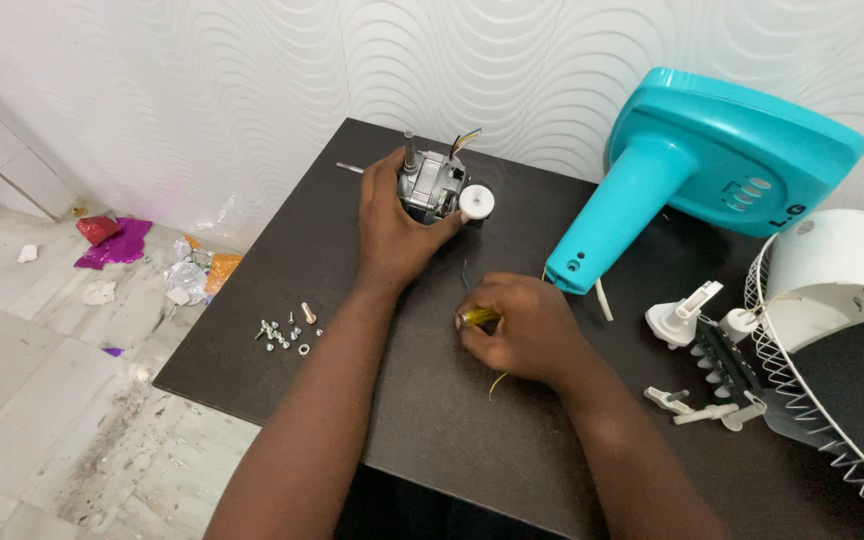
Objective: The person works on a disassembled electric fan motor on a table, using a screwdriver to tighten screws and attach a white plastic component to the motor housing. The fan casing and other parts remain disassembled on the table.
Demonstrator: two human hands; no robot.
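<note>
Right hand (527, 335) closed on a small yellow-handled tool (479, 318), possibly a screwdriver, lying on the dark matte tabletop (432, 430). Loose screws (287, 333) lie at the left edge. Farther off, left hand (397, 225) grips the metal fan motor (432, 185), shaft upright. Turquoise plastic base (712, 160) lies tipped at the right.

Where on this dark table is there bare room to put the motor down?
Bare tabletop lies near the front edge between the forearms, and between the screws and the left hand. The right side is crowded: teal fan base, white plastic parts, wire grille.
</note>
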